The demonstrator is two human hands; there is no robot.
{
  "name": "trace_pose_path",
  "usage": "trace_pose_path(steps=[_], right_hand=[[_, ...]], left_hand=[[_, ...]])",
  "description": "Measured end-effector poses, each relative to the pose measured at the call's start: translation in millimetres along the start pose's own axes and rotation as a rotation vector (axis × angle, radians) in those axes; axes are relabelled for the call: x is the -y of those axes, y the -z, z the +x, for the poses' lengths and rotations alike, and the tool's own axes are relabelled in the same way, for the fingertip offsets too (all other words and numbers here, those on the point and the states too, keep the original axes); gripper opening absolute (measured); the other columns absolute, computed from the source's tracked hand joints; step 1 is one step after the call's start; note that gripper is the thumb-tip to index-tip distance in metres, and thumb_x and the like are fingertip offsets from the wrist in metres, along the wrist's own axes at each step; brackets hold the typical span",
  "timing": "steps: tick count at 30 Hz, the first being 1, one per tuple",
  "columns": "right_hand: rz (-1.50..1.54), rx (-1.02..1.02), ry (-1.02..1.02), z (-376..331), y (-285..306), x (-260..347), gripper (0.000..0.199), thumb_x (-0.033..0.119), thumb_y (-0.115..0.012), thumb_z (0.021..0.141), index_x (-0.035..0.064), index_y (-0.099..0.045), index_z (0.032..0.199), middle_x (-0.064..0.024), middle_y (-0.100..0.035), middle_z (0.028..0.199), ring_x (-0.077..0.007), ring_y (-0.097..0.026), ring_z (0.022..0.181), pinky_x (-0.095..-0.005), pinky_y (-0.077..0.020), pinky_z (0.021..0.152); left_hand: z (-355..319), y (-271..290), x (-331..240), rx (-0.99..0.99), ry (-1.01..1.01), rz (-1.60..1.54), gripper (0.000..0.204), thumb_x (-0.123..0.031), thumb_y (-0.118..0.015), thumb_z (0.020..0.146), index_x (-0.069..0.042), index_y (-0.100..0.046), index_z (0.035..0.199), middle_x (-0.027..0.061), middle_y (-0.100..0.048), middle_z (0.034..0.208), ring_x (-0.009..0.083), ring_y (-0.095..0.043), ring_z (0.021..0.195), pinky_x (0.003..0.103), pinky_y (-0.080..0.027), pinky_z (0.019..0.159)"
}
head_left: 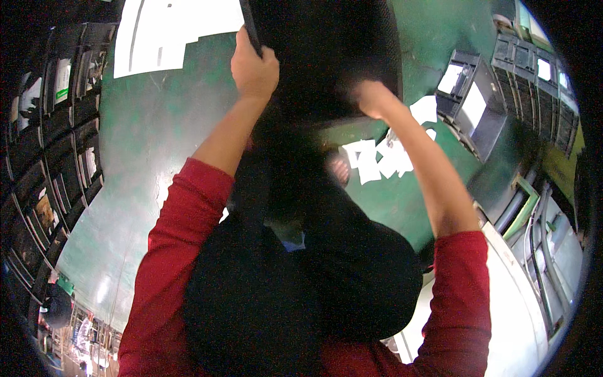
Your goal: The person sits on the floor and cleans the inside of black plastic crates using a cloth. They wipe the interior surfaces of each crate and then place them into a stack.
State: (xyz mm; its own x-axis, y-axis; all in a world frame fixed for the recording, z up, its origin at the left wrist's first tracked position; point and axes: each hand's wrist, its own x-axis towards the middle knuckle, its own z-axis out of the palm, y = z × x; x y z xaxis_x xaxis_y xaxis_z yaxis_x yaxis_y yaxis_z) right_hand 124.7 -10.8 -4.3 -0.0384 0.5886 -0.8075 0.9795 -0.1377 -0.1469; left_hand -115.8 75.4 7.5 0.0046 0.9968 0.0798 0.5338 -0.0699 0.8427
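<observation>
A large black crate-like object [314, 56] stands in front of me, too dark for its inside to show. Its right side has a fine mesh texture. My left hand [254, 66] is closed round its left edge, thumb up along the rim. Over the lower right part of it is my right hand [375, 99], whose fingers are smeared by motion and lost in the dark. I cannot tell whether that hand holds anything. White paper sheets [370, 164] lie scattered on the green floor [141, 132] just below my right hand.
Stacked black crates with labels [56, 163] line the left side. At the right are a black bin with white sheets [471, 103], further black crates [537, 85] and a white surface [512, 301]. A large white sheet [182, 31] lies at upper left. My knees [370, 276] are below.
</observation>
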Motion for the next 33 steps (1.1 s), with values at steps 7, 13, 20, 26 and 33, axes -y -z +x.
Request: trace_pose_path(steps=[7, 13, 20, 26, 33], right_hand=[[0.295, -0.015, 0.254, -31.0, -24.8, 88.3, 0.027, 0.014, -0.057, 0.080, 0.0024, -0.065, 0.103, -0.0251, -0.062, 0.096, -0.0392, -0.062, 0.088, -0.0420, -0.0498, 0.078], [0.564, -0.087, 0.177, -15.5, -10.5, 106.3, 0.031, 0.021, -0.064, 0.077, 0.0035, -0.067, 0.102, -0.0195, -0.067, 0.091, -0.0294, -0.066, 0.084, -0.0366, -0.0508, 0.076], [0.325, 0.103, 0.281, -12.1, -8.5, 162.8, 0.018, 0.011, -0.062, 0.075, -0.0027, -0.066, 0.084, -0.0243, -0.065, 0.089, -0.0381, -0.063, 0.087, -0.0447, -0.0517, 0.075], [0.228, -0.009, 0.343, -33.2, -29.5, 178.5, 0.023, 0.012, -0.064, 0.071, 0.0027, -0.067, 0.092, -0.0194, -0.066, 0.096, -0.0360, -0.065, 0.086, -0.0445, -0.0533, 0.076], [0.386, -0.067, 0.055, -60.7, -15.0, 55.0, 0.030, 0.009, -0.057, 0.082, 0.0078, -0.064, 0.111, -0.0141, -0.063, 0.109, -0.0295, -0.062, 0.097, -0.0388, -0.0498, 0.084]], left_hand=[[74.8, 6.3, -3.2, 0.465, -0.286, 0.252, 0.053, -0.024, -0.060, 0.082, -0.020, -0.044, 0.132, 0.0202, -0.062, 0.106, 0.0385, -0.061, 0.094, 0.047, -0.048, 0.082], [88.8, 17.6, -31.8, 0.143, -0.517, 0.554, 0.057, -0.033, -0.064, 0.081, -0.005, -0.045, 0.127, 0.0229, -0.060, 0.101, 0.0397, -0.059, 0.092, 0.046, -0.048, 0.080], [-35.8, 52.7, -2.8, 0.145, 0.376, 0.039, 0.066, -0.016, -0.062, 0.082, 0.001, -0.027, 0.135, 0.0303, -0.052, 0.119, 0.0423, -0.052, 0.111, 0.043, -0.041, 0.094], [-36.5, 46.6, 0.0, 0.064, 0.232, 0.091, 0.060, -0.003, -0.053, 0.080, -0.001, -0.029, 0.135, 0.0283, -0.059, 0.106, 0.0434, -0.058, 0.100, 0.044, -0.045, 0.087], [-40.9, 48.2, 7.6, -0.004, 0.132, 0.038, 0.059, 0.000, -0.054, 0.076, 0.001, -0.035, 0.132, 0.0264, -0.059, 0.106, 0.0402, -0.060, 0.096, 0.042, -0.046, 0.086]])
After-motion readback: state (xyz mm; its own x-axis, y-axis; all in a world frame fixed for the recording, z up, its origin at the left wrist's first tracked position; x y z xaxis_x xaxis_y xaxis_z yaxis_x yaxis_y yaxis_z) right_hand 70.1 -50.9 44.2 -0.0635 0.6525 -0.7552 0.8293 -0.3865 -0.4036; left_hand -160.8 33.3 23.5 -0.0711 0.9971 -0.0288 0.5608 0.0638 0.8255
